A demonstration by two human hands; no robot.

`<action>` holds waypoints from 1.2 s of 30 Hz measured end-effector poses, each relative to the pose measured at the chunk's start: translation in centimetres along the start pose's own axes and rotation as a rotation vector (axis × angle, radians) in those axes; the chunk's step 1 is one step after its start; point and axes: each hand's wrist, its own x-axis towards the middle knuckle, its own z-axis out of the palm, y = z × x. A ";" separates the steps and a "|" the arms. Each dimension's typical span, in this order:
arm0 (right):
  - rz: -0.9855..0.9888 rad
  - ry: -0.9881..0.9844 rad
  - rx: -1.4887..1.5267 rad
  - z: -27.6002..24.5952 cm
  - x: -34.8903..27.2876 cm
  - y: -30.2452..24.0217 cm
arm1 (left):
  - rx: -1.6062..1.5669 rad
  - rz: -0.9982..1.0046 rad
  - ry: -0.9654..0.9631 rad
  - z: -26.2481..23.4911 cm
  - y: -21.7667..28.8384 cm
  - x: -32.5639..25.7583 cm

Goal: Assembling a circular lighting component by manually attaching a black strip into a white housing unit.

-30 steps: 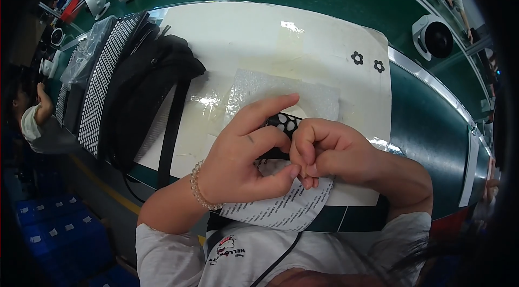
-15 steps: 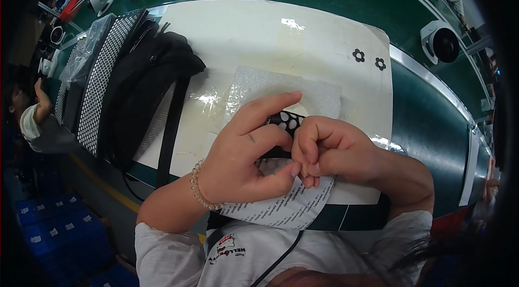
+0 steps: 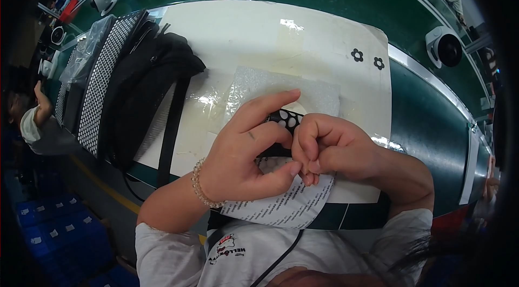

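We judge close pinching work underway: left fingers (image 3: 265, 109) half-open, right fingers (image 3: 309, 138) curled, hold unclear, black perforated piece (image 3: 286, 119) between them above the desk (image 3: 427, 119); next likely needs steadiness.

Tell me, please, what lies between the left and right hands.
Between the left hand and right hand, the head view shows a black piece with pale spots and, lower, a white printed sheet.

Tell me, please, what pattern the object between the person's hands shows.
The object is black with pale rounded patches; best seen in the head view, partly hidden.
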 end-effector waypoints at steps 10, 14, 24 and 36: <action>-0.045 0.000 -0.028 -0.3 0.1 0.4 | 0.020 -0.015 0.010 0.1 -0.2 0.0; -0.059 -0.003 -0.035 -0.2 0.0 0.5 | 0.016 -0.005 0.013 0.2 -0.2 -0.1; -0.068 -0.014 -0.003 0.0 0.0 0.5 | 0.006 0.020 0.022 0.2 -0.2 -0.4; -0.048 0.005 -0.008 0.0 0.0 0.4 | 0.003 0.003 0.023 0.2 -0.2 -0.3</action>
